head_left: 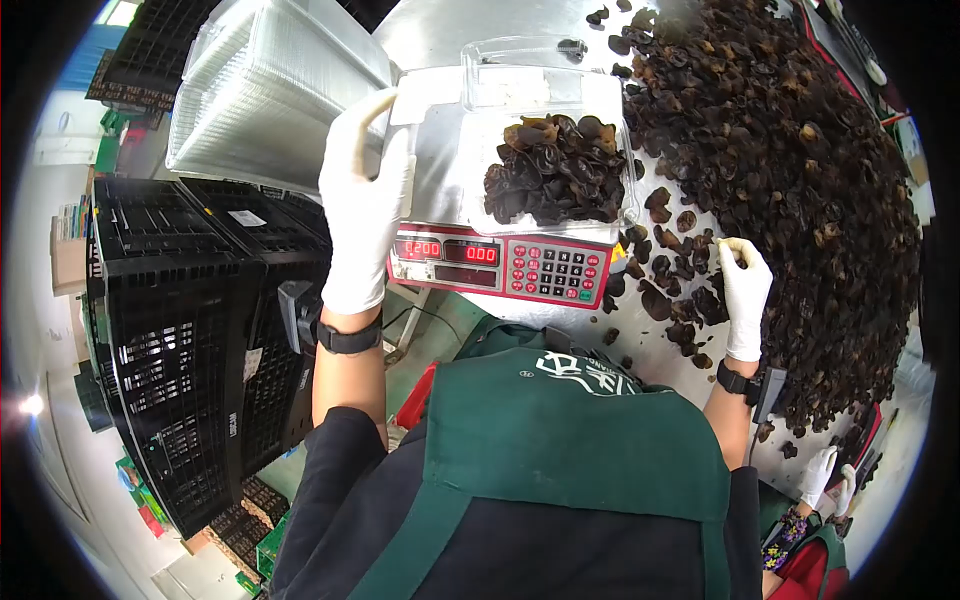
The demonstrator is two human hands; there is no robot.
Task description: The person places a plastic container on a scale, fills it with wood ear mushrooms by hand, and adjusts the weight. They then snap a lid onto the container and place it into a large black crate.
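While tray point(520, 88) sits on scale point(556, 268), left hand point(365, 200) touches left edge.

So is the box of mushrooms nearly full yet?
Partly. The clear box on the scale holds some dark mushrooms. The left hand touches its edge; the right hand pinches among loose pieces. A big pile and empty boxes wait.

One red digital scale point(500, 265); one open clamshell box point(520, 85); one heap of wood ear mushrooms point(780, 150); one stack of empty clamshells point(270, 90); two black wristbands point(348, 338); at least two black crates point(170, 300)
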